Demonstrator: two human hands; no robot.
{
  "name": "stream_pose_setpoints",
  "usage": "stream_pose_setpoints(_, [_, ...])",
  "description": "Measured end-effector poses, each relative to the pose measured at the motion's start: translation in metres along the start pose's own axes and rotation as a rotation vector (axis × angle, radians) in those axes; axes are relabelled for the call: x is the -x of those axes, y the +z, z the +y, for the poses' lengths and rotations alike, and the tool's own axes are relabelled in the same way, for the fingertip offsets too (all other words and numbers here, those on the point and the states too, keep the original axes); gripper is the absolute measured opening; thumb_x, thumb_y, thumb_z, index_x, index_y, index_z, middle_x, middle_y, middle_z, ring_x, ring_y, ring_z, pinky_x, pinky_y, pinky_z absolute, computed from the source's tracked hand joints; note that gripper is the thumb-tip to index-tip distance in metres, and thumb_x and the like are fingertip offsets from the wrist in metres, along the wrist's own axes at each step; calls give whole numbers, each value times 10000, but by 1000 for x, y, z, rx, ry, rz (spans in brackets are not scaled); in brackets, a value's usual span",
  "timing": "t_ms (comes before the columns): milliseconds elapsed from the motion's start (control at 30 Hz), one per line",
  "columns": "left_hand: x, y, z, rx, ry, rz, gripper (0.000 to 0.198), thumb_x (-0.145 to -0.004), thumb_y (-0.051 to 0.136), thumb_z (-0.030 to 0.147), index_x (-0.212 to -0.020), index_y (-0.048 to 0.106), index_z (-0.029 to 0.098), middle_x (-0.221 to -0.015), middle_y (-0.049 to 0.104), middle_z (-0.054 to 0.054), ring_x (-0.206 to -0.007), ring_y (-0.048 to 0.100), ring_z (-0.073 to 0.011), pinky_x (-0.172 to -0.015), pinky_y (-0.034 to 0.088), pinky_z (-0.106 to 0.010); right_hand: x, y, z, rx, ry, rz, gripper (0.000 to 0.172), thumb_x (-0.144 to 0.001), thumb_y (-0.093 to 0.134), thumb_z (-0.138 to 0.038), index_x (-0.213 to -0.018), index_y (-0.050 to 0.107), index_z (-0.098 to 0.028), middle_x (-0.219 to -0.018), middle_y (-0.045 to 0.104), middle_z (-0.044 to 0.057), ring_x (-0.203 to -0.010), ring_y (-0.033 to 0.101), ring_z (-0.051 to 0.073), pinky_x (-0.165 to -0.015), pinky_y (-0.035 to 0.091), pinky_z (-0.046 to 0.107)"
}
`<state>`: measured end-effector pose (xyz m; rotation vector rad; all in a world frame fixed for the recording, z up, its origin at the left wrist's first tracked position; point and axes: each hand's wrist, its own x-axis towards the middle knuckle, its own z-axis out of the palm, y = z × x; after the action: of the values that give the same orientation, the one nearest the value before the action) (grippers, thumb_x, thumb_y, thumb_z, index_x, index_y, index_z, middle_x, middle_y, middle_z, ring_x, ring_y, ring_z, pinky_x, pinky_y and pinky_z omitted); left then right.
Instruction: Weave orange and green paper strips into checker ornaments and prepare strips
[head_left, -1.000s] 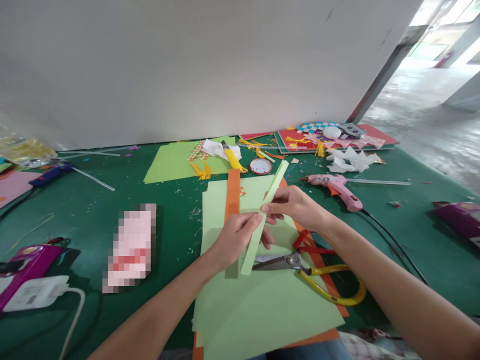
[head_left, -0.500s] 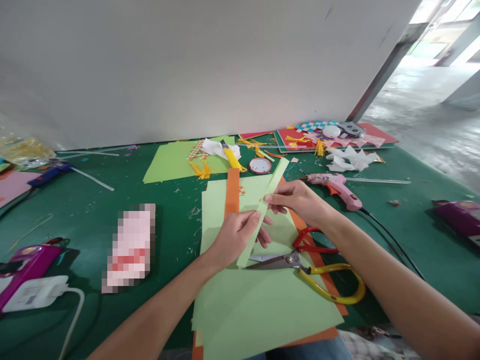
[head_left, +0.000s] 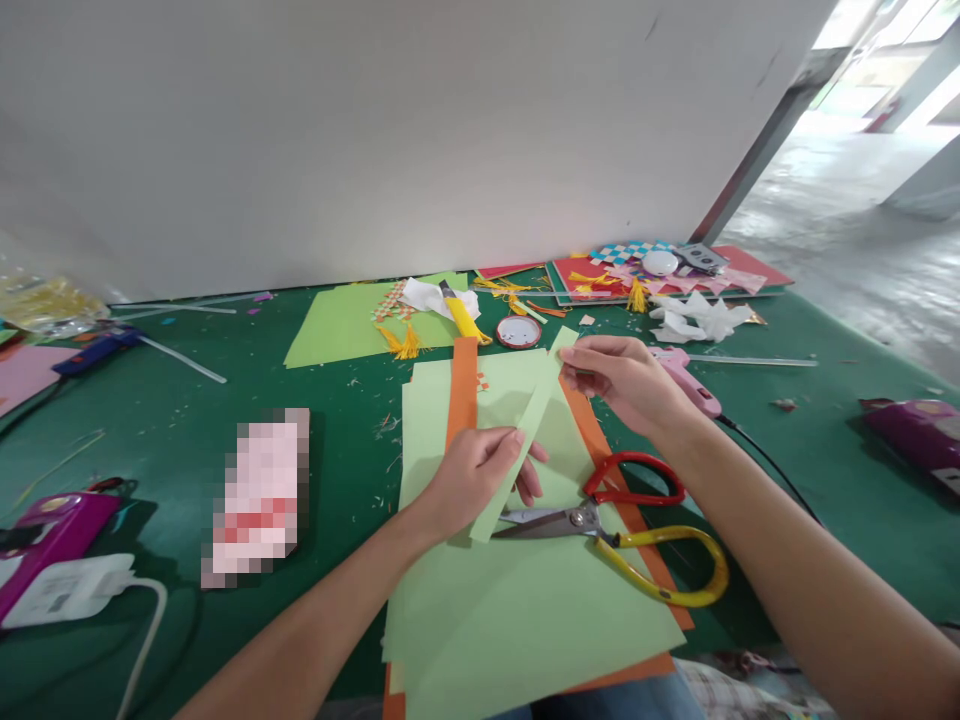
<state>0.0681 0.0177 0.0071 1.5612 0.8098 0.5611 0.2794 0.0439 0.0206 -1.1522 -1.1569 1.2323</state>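
A light green paper strip [head_left: 536, 410] slants between my hands, above a stack of green paper sheets [head_left: 525, 620]. My left hand [head_left: 480, 470] pinches it below its middle, thumb on top. Near the strip's upper end, the fingertips of my right hand [head_left: 622, 375] are closed on it. Scissors [head_left: 581, 518] with one red and one yellow handle lie on the sheets, their blades reaching close to the strip's lower end. An orange paper strip [head_left: 464, 385] lies just beyond my left hand.
A pink glue gun [head_left: 686, 378] lies right, partly behind my right hand. Across the back are a yellow cutter [head_left: 463, 312], a round lid [head_left: 518, 331], crumpled tissue [head_left: 701, 318] and yellow tassels [head_left: 405, 342]. At left sit a purple device [head_left: 64, 530] and white plug [head_left: 71, 590].
My right hand has slid up and right along the green strip to its upper end, now covering part of the glue gun. My left hand keeps its pinch in nearly the same place.
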Motion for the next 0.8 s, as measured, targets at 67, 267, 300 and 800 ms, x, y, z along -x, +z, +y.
stream_pose_setpoints(67, [0, 0, -1, 18, 2, -6, 456, -966, 370, 360, -675, 635, 130, -683, 666, -63, -619, 609, -141, -666, 481, -261, -1, -1, 1, -40, 1, 65, 209, -698, 754, -331, -615, 659, -164, -588, 556, 13, -547, 481, 100, -466, 316, 249])
stream_pose_setpoints(267, [0, -1, -3, 46, 7, 15, 430, -968, 376, 363, -734, 639, 115, -699, 667, -64, -591, 602, -127, -648, 486, -254, -6, -8, 1, -174, -48, 253, 197, -705, 738, -339, -792, 697, -168, -683, 556, 8, -550, 496, 88, -435, 314, 229])
stream_pose_setpoints(300, [-1, -1, -3, 51, 13, 37, 412, -967, 379, 367, -775, 641, 114, -680, 664, -57, -587, 602, -129, -636, 485, -251, -6, -7, 0, -166, -35, 239, 221, -718, 725, -366, -810, 691, -167, -680, 552, 5, -543, 496, 87, -429, 309, 226])
stream_pose_setpoints(800, [-2, 1, 0, 44, -22, 100, 348, -953, 424, 362, -953, 663, 108, -617, 649, -28, -575, 607, -136, -615, 463, -256, 7, 17, 10, 196, -36, -215, 305, -771, 677, -409, -625, 607, -151, -570, 560, -6, -513, 430, 81, -488, 324, 248])
